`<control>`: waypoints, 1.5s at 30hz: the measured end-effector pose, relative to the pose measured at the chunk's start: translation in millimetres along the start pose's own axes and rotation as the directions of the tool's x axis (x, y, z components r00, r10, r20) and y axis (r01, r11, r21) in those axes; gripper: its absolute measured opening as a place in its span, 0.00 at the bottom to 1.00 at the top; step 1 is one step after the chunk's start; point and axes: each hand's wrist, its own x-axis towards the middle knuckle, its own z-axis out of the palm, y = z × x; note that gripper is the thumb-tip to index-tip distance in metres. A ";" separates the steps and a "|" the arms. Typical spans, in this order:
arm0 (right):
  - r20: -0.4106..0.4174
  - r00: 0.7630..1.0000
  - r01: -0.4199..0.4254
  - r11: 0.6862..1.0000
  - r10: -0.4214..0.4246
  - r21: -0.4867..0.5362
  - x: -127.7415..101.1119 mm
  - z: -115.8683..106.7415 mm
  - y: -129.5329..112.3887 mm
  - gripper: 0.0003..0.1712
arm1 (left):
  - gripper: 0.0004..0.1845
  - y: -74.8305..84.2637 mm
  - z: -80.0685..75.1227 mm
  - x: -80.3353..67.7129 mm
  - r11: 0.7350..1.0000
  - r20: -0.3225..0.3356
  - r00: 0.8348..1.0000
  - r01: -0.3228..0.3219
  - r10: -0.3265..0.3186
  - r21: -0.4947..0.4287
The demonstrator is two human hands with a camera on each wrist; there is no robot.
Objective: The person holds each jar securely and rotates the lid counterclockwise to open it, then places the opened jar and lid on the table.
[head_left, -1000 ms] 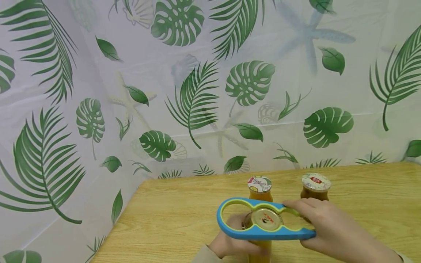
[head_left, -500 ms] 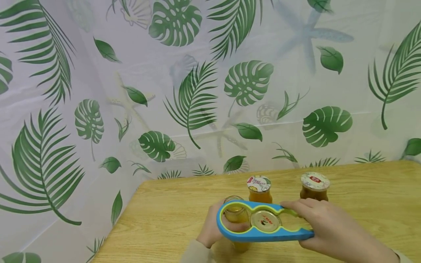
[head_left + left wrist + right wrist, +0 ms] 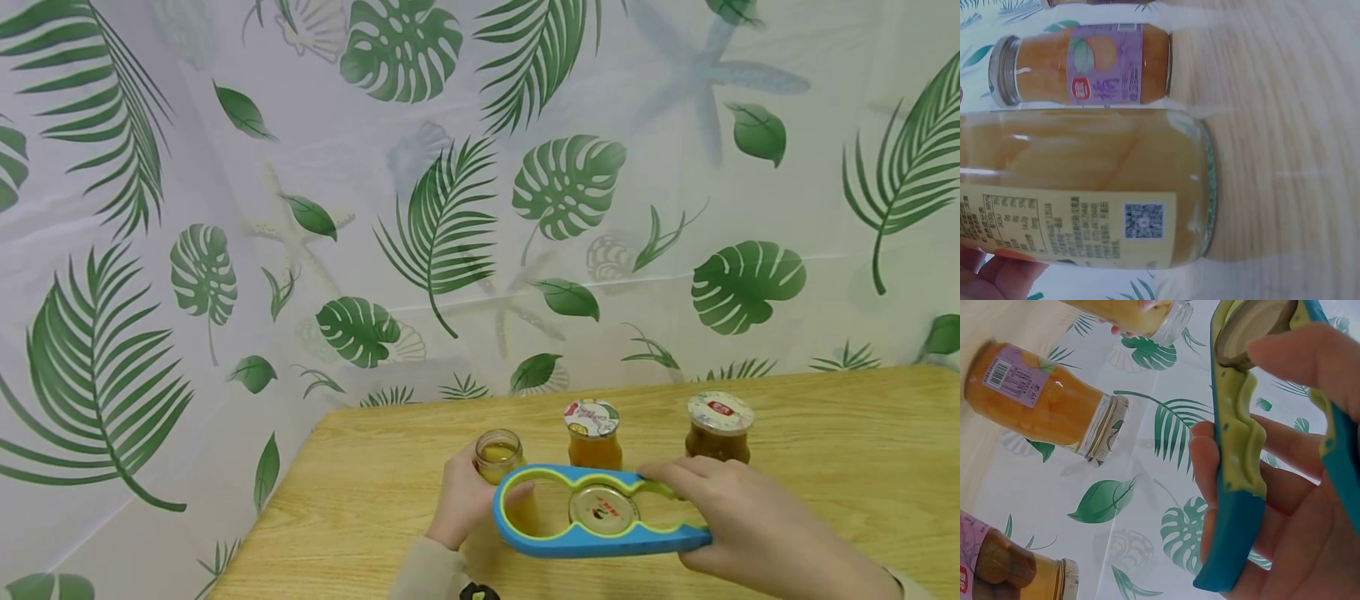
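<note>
Freed of its round metal lid [image 3: 602, 507], now caught in the blue-and-green plastic opener [image 3: 592, 522] gripped by the right hand [image 3: 738, 521], the open glass jar [image 3: 499, 454] has been drawn leftward, clasped by the left hand [image 3: 459, 504].

Head view high and forward; wrist views close, sideways.

A light wooden desk [image 3: 825, 433] with visible grain fills the lower right of the head view, its left edge running diagonally down. Behind and beside it hangs a white plastic curtain [image 3: 337, 167] printed with green palm and monstera leaves, pale starfish and shells. It shows faint horizontal creases. The light is soft and even.
</note>
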 end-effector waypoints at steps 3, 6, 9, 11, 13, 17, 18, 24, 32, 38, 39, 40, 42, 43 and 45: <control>-0.002 1.000 0.004 1.000 -0.004 -0.004 0.5 1.1 -0.2 0.36 | 0.24 -9.1 -2.0 2.7 0.999 -0.019 0.999 0.040 -0.040 0.024; 0.014 1.000 -0.005 1.000 0.005 0.004 1.8 2.2 -0.4 0.36 | 0.23 -10.4 -5.1 3.6 0.998 -0.042 0.997 0.061 -0.060 0.026; 0.037 0.999 -0.019 1.000 0.018 0.015 3.3 2.9 -0.8 0.36 | 0.23 -11.8 -7.2 3.9 0.997 -0.053 0.996 0.074 -0.073 0.016; 0.037 0.999 -0.010 1.000 0.009 0.011 3.7 3.3 -1.0 0.36 | 0.23 -12.7 -8.0 3.9 0.997 -0.049 0.996 0.072 -0.072 0.004; 0.034 0.999 -0.001 1.000 0.000 0.006 4.2 3.6 -1.3 0.36 | 0.24 -13.8 -8.5 4.0 0.997 -0.038 0.997 0.073 -0.073 -0.008; 0.034 0.999 0.011 1.000 -0.011 0.008 5.0 4.9 -1.8 0.37 | 0.25 -15.3 -9.8 4.1 0.997 -0.011 0.997 0.077 -0.077 -0.004; 0.035 0.999 0.010 1.000 -0.011 0.008 5.2 5.2 -1.9 0.36 | 0.26 -15.0 -10.4 4.1 0.997 -0.002 0.997 0.078 -0.078 0.002; 0.035 0.999 0.020 1.000 -0.020 0.001 5.6 7.4 -1.4 0.35 | 0.33 -13.6 -14.6 1.3 0.995 0.043 0.995 0.092 -0.093 0.035; 0.020 0.999 0.039 0.999 -0.038 -0.026 4.9 11.0 -0.1 0.35 | 0.35 -15.9 -22.3 -8.3 0.986 0.015 0.986 0.163 -0.163 0.048; -0.002 0.999 0.034 0.998 -0.035 -0.046 4.7 12.1 -0.3 0.36 | 0.30 -17.3 -23.8 -12.1 0.986 -0.011 0.988 0.154 -0.154 0.065; -0.006 0.999 0.035 0.998 -0.035 -0.051 4.5 12.1 -0.5 0.36 | 0.29 -17.1 -23.8 -12.2 0.987 -0.014 0.989 0.147 -0.147 0.067; -0.011 0.999 0.037 0.998 -0.038 -0.056 4.4 12.0 -0.8 0.36 | 0.28 -16.7 -23.7 -12.3 0.988 -0.017 0.990 0.140 -0.139 0.066; -0.024 0.998 0.052 0.997 -0.053 -0.061 4.7 12.0 -1.0 0.36 | 0.27 -15.9 -23.5 -12.3 0.990 -0.022 0.992 0.128 -0.127 0.061; -0.032 0.998 0.058 0.996 -0.060 -0.064 4.8 11.8 -1.2 0.36 | 0.26 -15.4 -23.5 -12.2 0.991 -0.025 0.992 0.123 -0.122 0.060; -0.045 0.997 0.065 0.996 -0.068 -0.065 4.7 11.9 -1.5 0.36 | 0.25 -14.4 -23.6 -12.6 0.991 -0.030 0.993 0.118 -0.116 0.059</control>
